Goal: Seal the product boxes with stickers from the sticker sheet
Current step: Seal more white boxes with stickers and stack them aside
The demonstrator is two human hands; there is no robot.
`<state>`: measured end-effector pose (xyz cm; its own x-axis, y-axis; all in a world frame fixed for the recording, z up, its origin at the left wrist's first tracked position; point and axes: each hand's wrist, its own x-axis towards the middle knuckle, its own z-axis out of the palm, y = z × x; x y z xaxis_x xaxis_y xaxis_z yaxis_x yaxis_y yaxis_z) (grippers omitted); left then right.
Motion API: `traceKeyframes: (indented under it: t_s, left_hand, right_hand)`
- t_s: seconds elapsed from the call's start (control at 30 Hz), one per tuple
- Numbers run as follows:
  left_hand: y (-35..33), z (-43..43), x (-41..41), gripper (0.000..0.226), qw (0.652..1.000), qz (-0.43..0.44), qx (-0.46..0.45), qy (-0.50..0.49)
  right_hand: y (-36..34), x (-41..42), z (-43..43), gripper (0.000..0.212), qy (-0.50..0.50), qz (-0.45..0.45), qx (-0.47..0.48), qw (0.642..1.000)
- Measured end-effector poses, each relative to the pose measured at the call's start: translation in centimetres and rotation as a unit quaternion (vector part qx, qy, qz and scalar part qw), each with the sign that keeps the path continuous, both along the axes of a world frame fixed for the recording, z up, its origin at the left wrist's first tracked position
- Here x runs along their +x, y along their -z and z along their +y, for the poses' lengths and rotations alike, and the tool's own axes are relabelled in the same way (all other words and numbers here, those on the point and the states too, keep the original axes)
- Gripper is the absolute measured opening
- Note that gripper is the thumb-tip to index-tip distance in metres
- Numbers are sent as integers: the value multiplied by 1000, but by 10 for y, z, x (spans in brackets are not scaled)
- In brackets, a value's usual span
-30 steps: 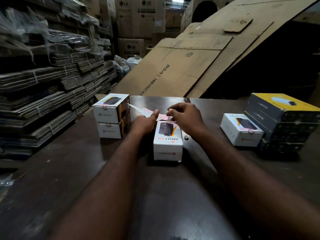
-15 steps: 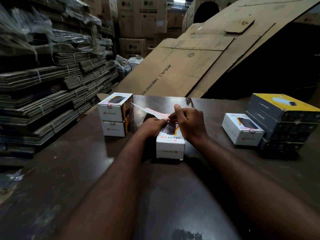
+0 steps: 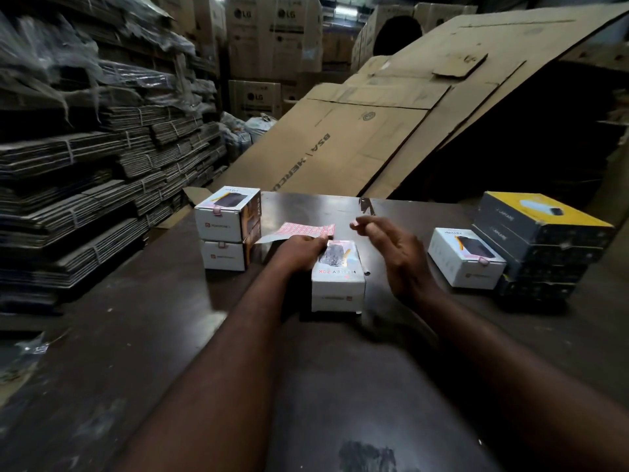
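Observation:
A white product box (image 3: 337, 279) lies in the middle of the dark table (image 3: 143, 335). My left hand (image 3: 299, 248) holds the pink sticker sheet (image 3: 303, 229) at the box's far left corner. My right hand (image 3: 388, 243) is lifted to the right of the box, and its fingertips pinch a small sticker (image 3: 355, 223) just peeled from the sheet. Two white boxes (image 3: 226, 228) with pink seals stand stacked on the left. Another white box (image 3: 464, 257) with a pink seal lies on the right.
Dark boxes with a yellow top (image 3: 541, 240) are stacked at the right edge. Large flattened cardboard sheets (image 3: 357, 131) lean behind the table. Bundles of folded cartons (image 3: 85, 158) are piled on the left. LG cartons stand at the back.
My right hand has pulled away from the sheet to the right and upward with a sticker. The sheet now lies flatter under my left hand.

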<state>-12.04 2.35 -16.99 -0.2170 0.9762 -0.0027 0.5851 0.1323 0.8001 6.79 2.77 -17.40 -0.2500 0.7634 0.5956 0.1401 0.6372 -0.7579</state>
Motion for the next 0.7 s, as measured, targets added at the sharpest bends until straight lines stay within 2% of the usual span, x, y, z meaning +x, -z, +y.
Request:
traceKeyframes:
  t_s: [0.13, 0.2, 0.27, 0.33, 0.4, 0.47, 0.57, 0.63, 0.7]
  left_hand:
    - [0, 0, 0, 47, 999, 39, 6, 3]
    - [1, 1, -1, 49, 998, 61, 7, 9]
    - [3, 5, -3, 54, 998, 63, 5, 8]
    - [2, 6, -5, 62, 998, 52, 5, 17]
    - [0, 3, -6, 60, 999, 9, 12, 28]
    - [1, 2, -8, 66, 997, -62, 29, 30]
    - [-9, -5, -3, 60, 990, -132, 33, 46]
    - [-18, -16, 1, 60, 987, -132, 19, 88]
    - [-23, -23, 0, 55, 983, -106, 4, 152]
  right_hand:
    - [12, 19, -6, 80, -80, -195, 24, 977]
    - [12, 20, -7, 98, -89, -240, 50, 965]
    - [11, 17, -6, 105, -79, -253, 76, 961]
    - [13, 14, -7, 102, -77, -233, 66, 967]
    - [13, 13, -10, 89, -66, -175, 27, 982]
    - [9, 13, -11, 73, -50, -81, -29, 995]
    - [-4, 15, -8, 46, -32, 58, -99, 993]
    - [-10, 18, -5, 29, -16, 111, -119, 987]
    - [-14, 18, -3, 26, -7, 147, -142, 979]
